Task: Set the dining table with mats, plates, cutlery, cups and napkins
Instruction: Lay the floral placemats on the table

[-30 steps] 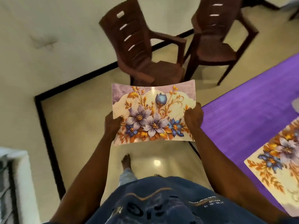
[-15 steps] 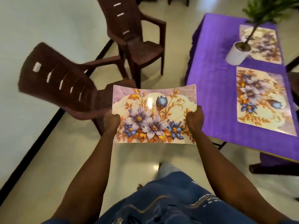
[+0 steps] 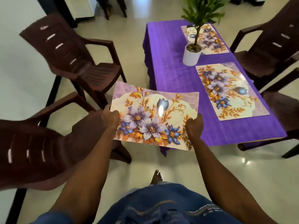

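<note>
**Kid:** What are you holding?

**Helper:** You hold a flowery mat [image 3: 155, 117] out in front of you, in the air by the near end of the table [image 3: 163, 65]. Your left hand [image 3: 110, 119] pinches its left edge, thumb on top. Your right hand [image 3: 193, 126] grips its right edge, fingers curled round it.

**Kid:** Is the table set?

**Helper:** Not nearly. Two mats lie on the purple cloth along the right side: the near mat [image 3: 231, 91] and the far mat [image 3: 208, 39]. A plant pot [image 3: 191, 54] stands between them, and it hides a corner of the far one. The left side of the cloth has no mat.

**Kid:** So what is left?

**Helper:** I think this mat goes on that bare left side, by the brown chair [image 3: 72, 54]. You may need one more mat after it. You can see no plates, cutlery, cups or napkins on the table, so all of those are left to do.
</note>
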A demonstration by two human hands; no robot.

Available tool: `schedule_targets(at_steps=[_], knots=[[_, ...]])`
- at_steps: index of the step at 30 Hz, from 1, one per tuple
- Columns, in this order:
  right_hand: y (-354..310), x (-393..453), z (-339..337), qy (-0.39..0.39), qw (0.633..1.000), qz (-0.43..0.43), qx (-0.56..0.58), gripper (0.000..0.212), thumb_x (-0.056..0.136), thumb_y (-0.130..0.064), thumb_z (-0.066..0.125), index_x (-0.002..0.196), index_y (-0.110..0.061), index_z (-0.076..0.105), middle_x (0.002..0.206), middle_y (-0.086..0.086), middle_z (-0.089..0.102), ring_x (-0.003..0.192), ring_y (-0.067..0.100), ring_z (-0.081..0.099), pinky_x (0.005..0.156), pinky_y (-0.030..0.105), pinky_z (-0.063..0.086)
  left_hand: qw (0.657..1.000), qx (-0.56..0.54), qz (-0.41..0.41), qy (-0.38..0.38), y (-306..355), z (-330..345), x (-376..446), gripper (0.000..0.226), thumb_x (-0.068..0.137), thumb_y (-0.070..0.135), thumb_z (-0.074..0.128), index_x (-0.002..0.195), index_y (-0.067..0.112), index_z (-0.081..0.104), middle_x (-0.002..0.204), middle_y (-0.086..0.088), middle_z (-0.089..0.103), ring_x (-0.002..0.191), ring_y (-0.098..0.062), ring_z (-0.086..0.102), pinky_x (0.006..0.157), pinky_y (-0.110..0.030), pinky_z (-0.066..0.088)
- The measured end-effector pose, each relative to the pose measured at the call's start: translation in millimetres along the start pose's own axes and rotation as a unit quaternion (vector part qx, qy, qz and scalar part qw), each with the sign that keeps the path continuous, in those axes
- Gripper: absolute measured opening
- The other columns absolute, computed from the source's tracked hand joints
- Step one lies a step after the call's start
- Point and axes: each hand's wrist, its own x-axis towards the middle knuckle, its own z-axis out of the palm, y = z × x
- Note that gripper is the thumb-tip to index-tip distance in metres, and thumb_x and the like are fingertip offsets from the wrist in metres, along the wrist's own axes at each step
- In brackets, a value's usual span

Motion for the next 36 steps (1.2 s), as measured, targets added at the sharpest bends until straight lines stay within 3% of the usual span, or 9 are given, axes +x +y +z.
schedule_targets(at_steps=[2, 6, 10, 18, 22, 30, 34, 36], knots=[[-2, 9, 0, 0.020, 1.000, 0.016, 0.006, 0.030, 0.094, -0.009, 0.049, 0.123, -0.003, 0.051, 0.121, 0.017, 0.060, 0.110, 0.034, 0.057, 0.078, 0.032, 0.041, 1.000, 0.014, 0.011, -0.021, 19, 13, 19, 0.042, 0.091, 0.015, 0.051, 0.132, 0.010, 0.057, 0.132, -0.014, 0.059, 0.121, -0.033, 0.055, 0.097, -0.037, 0.044], [4, 23, -1, 0.055, 0.997, 0.052, 0.013, 0.033, 0.094, -0.011, 0.049, 0.126, -0.002, 0.050, 0.125, 0.019, 0.058, 0.115, 0.039, 0.055, 0.090, 0.044, 0.045, 0.997, 0.015, 0.052, -0.052, 58, 43, 39, 0.044, 0.084, 0.009, 0.051, 0.127, 0.005, 0.061, 0.126, -0.017, 0.063, 0.116, -0.036, 0.059, 0.093, -0.037, 0.047], [11, 31, -6, 0.102, 0.989, 0.101, 0.034, 0.037, 0.095, -0.010, 0.049, 0.131, -0.001, 0.047, 0.130, 0.021, 0.056, 0.119, 0.040, 0.053, 0.094, 0.043, 0.044, 0.986, 0.047, 0.121, -0.106, 90, 90, 57, 0.055, 0.070, 0.017, 0.046, 0.122, 0.017, 0.065, 0.115, -0.014, 0.069, 0.106, -0.033, 0.064, 0.091, -0.040, 0.053], [20, 59, -1, 0.204, 0.955, 0.202, 0.074, 0.036, 0.095, -0.013, 0.048, 0.130, -0.005, 0.049, 0.129, 0.018, 0.057, 0.118, 0.038, 0.054, 0.094, 0.040, 0.043, 0.938, 0.166, 0.253, -0.170, 144, 202, 95, 0.054, 0.073, 0.020, 0.042, 0.123, 0.019, 0.062, 0.112, -0.020, 0.066, 0.107, -0.041, 0.059, 0.093, -0.041, 0.043], [11, 81, 22, 0.255, 0.932, 0.242, 0.085, 0.034, 0.094, -0.011, 0.048, 0.129, -0.006, 0.048, 0.127, 0.017, 0.058, 0.116, 0.037, 0.054, 0.093, 0.040, 0.044, 0.906, 0.180, 0.303, -0.235, 160, 259, 136, 0.063, 0.066, 0.025, 0.037, 0.124, 0.023, 0.061, 0.105, -0.019, 0.066, 0.100, -0.041, 0.060, 0.089, -0.044, 0.048], [-15, 102, 72, 0.321, 0.887, 0.319, 0.095, 0.033, 0.086, -0.008, 0.048, 0.119, -0.005, 0.051, 0.115, 0.017, 0.061, 0.106, 0.040, 0.060, 0.085, 0.043, 0.049, 0.845, 0.236, 0.337, -0.342, 184, 330, 207, 0.067, 0.065, 0.025, 0.039, 0.128, 0.029, 0.058, 0.098, -0.015, 0.065, 0.096, -0.038, 0.061, 0.085, -0.047, 0.052], [-22, 97, 81, 0.351, 0.862, 0.354, 0.097, 0.040, 0.087, -0.003, 0.049, 0.127, -0.004, 0.045, 0.122, 0.018, 0.058, 0.112, 0.041, 0.057, 0.086, 0.042, 0.046, 0.819, 0.251, 0.358, -0.371, 195, 347, 209, 0.054, 0.075, 0.018, 0.048, 0.129, 0.019, 0.057, 0.110, -0.018, 0.064, 0.106, -0.040, 0.058, 0.089, -0.045, 0.048], [-23, 92, 82, 0.352, 0.855, 0.370, 0.095, 0.042, 0.089, -0.002, 0.050, 0.129, -0.002, 0.041, 0.122, 0.019, 0.058, 0.111, 0.041, 0.057, 0.081, 0.038, 0.043, 0.826, 0.253, 0.333, -0.378, 197, 353, 205, 0.050, 0.079, 0.011, 0.053, 0.128, 0.015, 0.052, 0.118, -0.018, 0.062, 0.110, -0.040, 0.057, 0.093, -0.046, 0.047]])
